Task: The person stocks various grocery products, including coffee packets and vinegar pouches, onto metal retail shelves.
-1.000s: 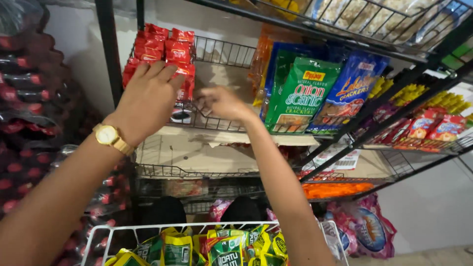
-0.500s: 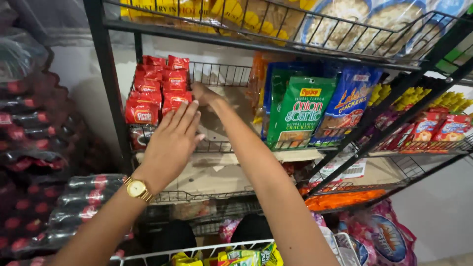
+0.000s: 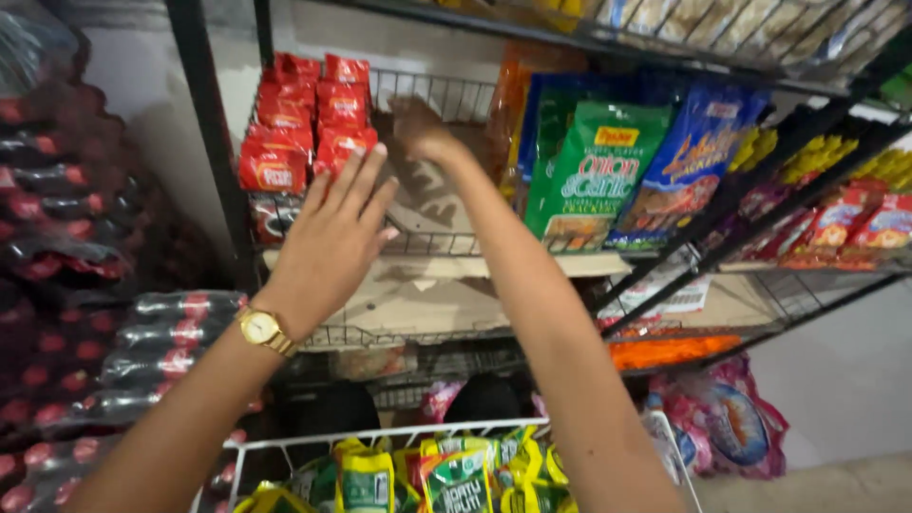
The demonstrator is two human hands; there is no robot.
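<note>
Since half a second ago the right hand [image 3: 418, 128] has pushed deeper into the wire shelf [image 3: 446, 242] at centre top, and the left hand [image 3: 332, 233] has lifted with its fingers fanned wider; the view itself has tipped down a touch, bringing more of the white basket [image 3: 380, 437] in at the bottom

Head view, the only one: red packs [image 3: 304, 123] stand stacked in the upper left of the shelf, upright, long axis vertical, rows running back toward the rear wire. Left hand sits just right of and below that stack, palm toward the shelf, fingertips [image 3: 378, 152] level with the lower packs and just beside them; whether they actually touch, hard to call. Fingers spread wide, nothing gripped. A gold watch [image 3: 261, 330] shows on that wrist

Right hand is blurred, up in the bare gap between the red packs on the left and the green bag [image 3: 589, 171] on the right. It looks loosely curled, but whether it pinches anything I cannot tell. It reaches further back; the left is the nearer hand to the front packs, which lie up and to the left of its fingers

Blue bag [image 3: 693, 161] leans beside the green one. Dark bottles [image 3: 142, 332] lie stacked at left. Down in the basket, yellow-green packets [image 3: 456, 475] sit below both forearms
</note>
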